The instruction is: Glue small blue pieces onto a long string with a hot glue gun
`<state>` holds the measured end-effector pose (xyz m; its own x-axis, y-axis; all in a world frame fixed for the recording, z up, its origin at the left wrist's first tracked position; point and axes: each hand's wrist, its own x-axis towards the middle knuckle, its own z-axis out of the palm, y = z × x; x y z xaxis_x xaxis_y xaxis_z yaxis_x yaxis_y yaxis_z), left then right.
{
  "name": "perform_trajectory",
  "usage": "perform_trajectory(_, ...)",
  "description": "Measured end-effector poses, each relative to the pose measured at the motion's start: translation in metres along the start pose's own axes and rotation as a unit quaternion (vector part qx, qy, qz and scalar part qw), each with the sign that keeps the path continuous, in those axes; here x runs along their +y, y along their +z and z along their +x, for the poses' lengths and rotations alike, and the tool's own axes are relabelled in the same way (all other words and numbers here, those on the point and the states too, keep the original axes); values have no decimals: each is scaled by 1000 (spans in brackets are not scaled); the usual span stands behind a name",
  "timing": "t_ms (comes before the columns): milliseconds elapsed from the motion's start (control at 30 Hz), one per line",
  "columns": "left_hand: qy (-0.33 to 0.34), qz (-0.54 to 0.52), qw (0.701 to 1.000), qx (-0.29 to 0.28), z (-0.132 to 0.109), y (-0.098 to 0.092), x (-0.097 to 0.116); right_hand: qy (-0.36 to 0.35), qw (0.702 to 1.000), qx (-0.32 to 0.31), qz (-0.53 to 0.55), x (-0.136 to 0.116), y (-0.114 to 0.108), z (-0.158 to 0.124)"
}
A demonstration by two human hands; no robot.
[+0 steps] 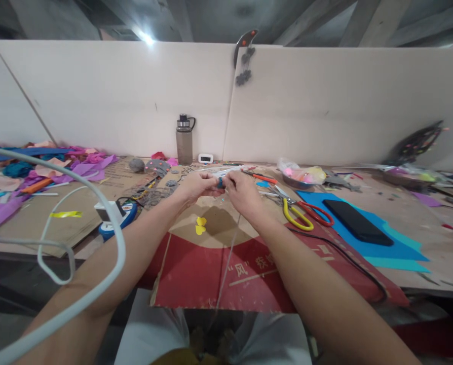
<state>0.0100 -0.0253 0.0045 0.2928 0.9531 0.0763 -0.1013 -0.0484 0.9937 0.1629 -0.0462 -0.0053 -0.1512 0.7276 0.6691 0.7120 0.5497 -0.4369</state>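
Observation:
Both my hands meet above the far part of a red and brown cardboard sheet (196, 274). My left hand (199, 186) pinches a small blue piece (221, 182) from the left. On its other side, my right hand (241, 190) has its fingers closed against the same piece. The piece is too small to name and partly hidden by the fingertips. A thin pale strand (228, 258) runs down from near my right wrist across the cardboard. Below my hands lie small yellow petal-shaped cutouts (200, 226). Scissors with one yellow and one red handle (298, 215) rest right of my right hand.
A black phone (357, 221) lies on blue sheets (401, 248) at the right. A bottle (184, 139) and small white clock (205, 158) stand at the back. Colourful scraps (74, 165) cover the left. A white cable (122, 253) loops over my left arm.

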Motion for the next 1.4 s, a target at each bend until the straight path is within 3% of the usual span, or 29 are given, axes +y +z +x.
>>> perform_trajectory(200,38,-27,998,39,2,2,-1,18,997,15,70,-5,1,-2)
perform_trajectory(500,95,-4,995,35,3,2,-6,28,993,50,104,0,2,-1)
perform_trajectory(800,49,-85,994,39,-3,10,2,31,994,55,90,1,1,0)
perform_trajectory(967,10,-89,996,-31,-4,10,2,31,994,51,87,3,1,0)
perform_trajectory(1100,10,-93,994,-54,-4,7,1,28,995,50,87,2,0,0)
perform_trajectory(1400,38,-40,998,17,-2,8,0,15,996,34,83,2,-1,1)
